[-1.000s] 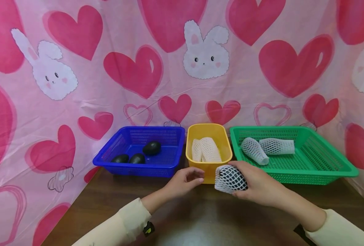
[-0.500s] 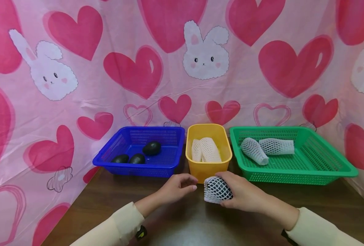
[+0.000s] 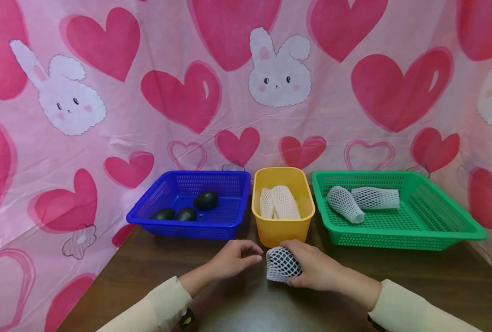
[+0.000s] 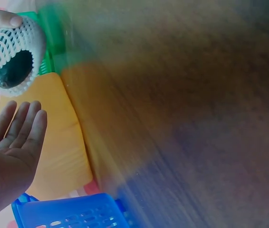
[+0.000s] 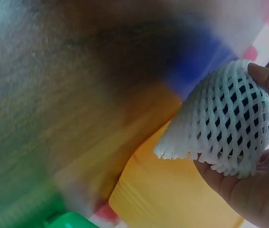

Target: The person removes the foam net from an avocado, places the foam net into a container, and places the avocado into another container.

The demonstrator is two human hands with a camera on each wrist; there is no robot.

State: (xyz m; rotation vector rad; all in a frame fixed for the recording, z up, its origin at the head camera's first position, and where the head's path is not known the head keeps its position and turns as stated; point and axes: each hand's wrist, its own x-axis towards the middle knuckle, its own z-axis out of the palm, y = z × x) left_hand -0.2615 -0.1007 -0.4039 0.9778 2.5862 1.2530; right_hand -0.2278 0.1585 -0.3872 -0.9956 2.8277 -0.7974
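My right hand (image 3: pixel 317 267) grips an avocado in a white foam net (image 3: pixel 282 264) in front of the yellow bin. In the left wrist view the net's open end shows the dark avocado (image 4: pixel 15 70) inside. The right wrist view shows the loose net edge (image 5: pixel 172 146) hanging past the fruit, with thumb and fingers round its other end. My left hand (image 3: pixel 234 259) is just left of the net, apart from it, palm turned toward it and fingers relaxed, holding nothing.
The blue basket (image 3: pixel 188 223) at left holds several dark avocados (image 3: pixel 206 200). Foam nets (image 3: pixel 285 202) lie in the yellow bin (image 3: pixel 283 230). At right, the green basket (image 3: pixel 395 240) contains two netted pieces (image 3: pixel 375 198). A patterned pink cloth (image 3: pixel 237 110) hangs behind the brown table (image 3: pixel 246 309).
My right hand has carried the netted avocado left and down toward me, from the front of the green basket. My left hand has drawn slightly left and nearer.
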